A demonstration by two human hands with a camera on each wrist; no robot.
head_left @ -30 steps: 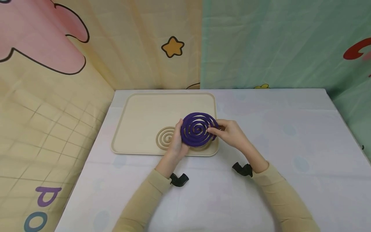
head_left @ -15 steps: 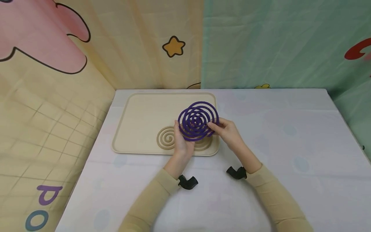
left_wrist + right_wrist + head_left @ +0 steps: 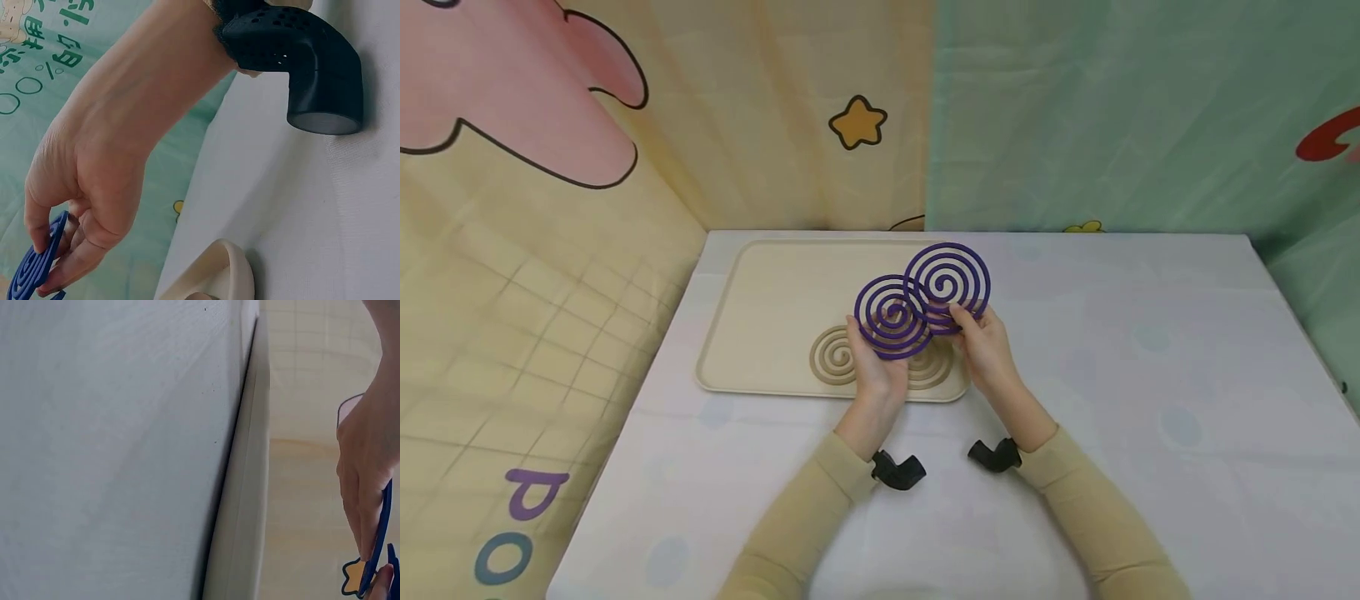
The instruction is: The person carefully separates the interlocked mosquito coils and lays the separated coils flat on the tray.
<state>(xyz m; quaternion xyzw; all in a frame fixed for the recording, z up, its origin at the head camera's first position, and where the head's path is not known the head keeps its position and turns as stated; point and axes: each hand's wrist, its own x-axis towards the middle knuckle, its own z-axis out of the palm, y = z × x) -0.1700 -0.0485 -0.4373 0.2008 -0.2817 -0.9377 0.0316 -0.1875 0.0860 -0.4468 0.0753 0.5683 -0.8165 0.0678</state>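
Two purple spiral coils are being held up above the near right part of a beige tray (image 3: 760,283), which is lying on the surface (image 3: 1112,350) covered by a pale cloth. The left coil (image 3: 891,317) is being pinched at its lower left edge by the left hand (image 3: 872,367), with the thumb and fingers curled round the rim; in the left wrist view the same coil (image 3: 34,269) is being seen edge-on between the thumb and the curled fingers of that hand (image 3: 81,206). The right coil (image 3: 947,283) is being gripped at its lower edge by the right hand (image 3: 985,346), and in the right wrist view its thin edge (image 3: 381,531) is being pinched between the fingers of that hand (image 3: 365,469). The two coils are being held side by side and upright-tilted, the right one slightly higher and farther back, with their inner edges overlapping in the head view; whether they are touching there cannot be told.

Beneath the hands, two beige spiral shapes (image 3: 835,358) are lying on the tray near its front edge, partly hidden by the left hand and the left coil. A black camera mount (image 3: 898,471) is being worn at the left wrist. Cartoon-printed curtains (image 3: 550,208) are hanging behind and to the left of the surface.
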